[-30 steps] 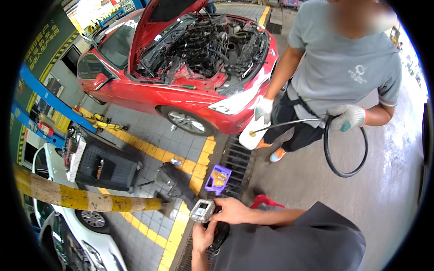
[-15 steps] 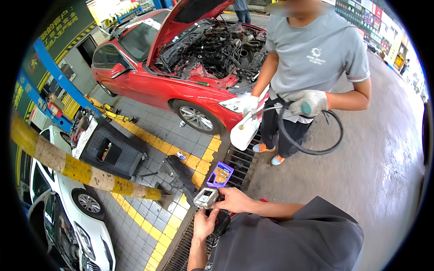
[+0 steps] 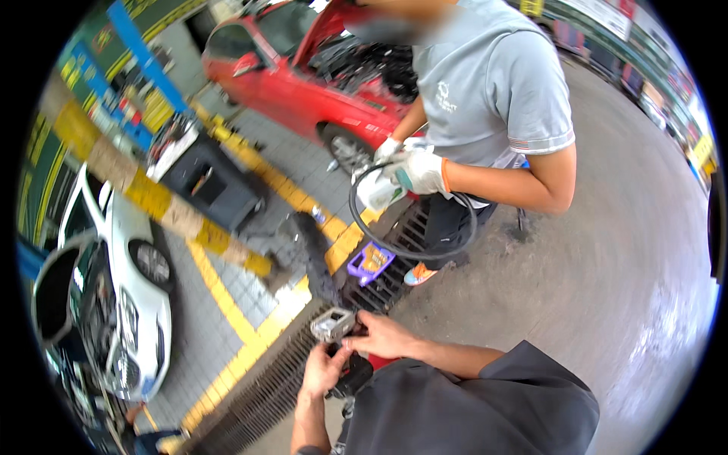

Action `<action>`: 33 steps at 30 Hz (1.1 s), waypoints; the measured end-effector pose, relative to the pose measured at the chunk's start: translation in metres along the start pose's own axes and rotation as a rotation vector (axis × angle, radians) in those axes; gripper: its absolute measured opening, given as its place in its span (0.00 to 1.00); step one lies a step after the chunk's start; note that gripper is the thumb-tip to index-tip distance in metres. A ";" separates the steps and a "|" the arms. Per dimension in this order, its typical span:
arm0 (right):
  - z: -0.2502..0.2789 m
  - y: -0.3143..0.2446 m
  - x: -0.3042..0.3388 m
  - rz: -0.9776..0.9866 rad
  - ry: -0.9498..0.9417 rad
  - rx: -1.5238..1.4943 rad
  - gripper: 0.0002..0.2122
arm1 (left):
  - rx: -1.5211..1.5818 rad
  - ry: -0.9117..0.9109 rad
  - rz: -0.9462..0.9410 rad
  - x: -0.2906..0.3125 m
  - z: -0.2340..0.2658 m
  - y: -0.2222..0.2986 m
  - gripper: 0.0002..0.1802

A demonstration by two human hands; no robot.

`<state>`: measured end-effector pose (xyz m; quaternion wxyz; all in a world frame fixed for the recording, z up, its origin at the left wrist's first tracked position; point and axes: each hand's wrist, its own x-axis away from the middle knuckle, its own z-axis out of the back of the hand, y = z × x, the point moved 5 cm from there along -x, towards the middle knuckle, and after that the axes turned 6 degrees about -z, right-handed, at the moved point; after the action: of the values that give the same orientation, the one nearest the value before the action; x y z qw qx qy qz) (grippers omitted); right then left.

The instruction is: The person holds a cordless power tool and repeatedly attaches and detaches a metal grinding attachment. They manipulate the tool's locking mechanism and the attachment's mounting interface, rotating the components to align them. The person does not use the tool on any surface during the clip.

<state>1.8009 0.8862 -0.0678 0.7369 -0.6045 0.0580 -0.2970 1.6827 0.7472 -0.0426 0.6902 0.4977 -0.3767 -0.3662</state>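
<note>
A small silver-grey boxy device (image 3: 332,324) with a dark window is held in front of my waist. My right hand (image 3: 385,336) is closed on its right side, fingertips at the casing. From below, my left hand (image 3: 324,369) grips its lower edge, thumb close to the right hand's fingers. A black object (image 3: 352,376) lies just under both hands against my dark shirt; its kind is unclear. Across from me a person in a grey shirt (image 3: 485,83) and knitted gloves holds a white jug (image 3: 377,189) and a looped black hose (image 3: 460,246).
A purple jug (image 3: 371,263) lies by the floor grate (image 3: 258,394), next to a dark plastic part (image 3: 309,250). A yellow-striped pole (image 3: 163,201) slants at left before a black tool cart (image 3: 208,182). A red car (image 3: 292,98) and a white car (image 3: 121,288) stand with hoods up.
My view has shifted. The co-worker has come closer and turned to the left, carrying the jug and hose over the grate. My hands keep hold of the device, which is tilted differently.
</note>
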 end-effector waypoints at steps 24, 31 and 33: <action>-0.081 -0.071 0.012 0.300 -0.208 -0.095 0.19 | 0.612 0.051 0.130 0.100 0.057 -0.008 0.30; -0.120 -0.089 0.005 0.452 -0.230 0.002 0.17 | 0.656 0.143 0.222 0.111 0.097 -0.038 0.28; -0.131 -0.095 0.006 0.444 -0.218 0.041 0.17 | 0.736 0.144 0.255 0.119 0.110 -0.040 0.29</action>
<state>1.7125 0.7618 -0.0127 0.7982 -0.5902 0.1033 -0.0620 1.6336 0.5879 -0.0380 0.5303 0.6855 -0.4920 -0.0824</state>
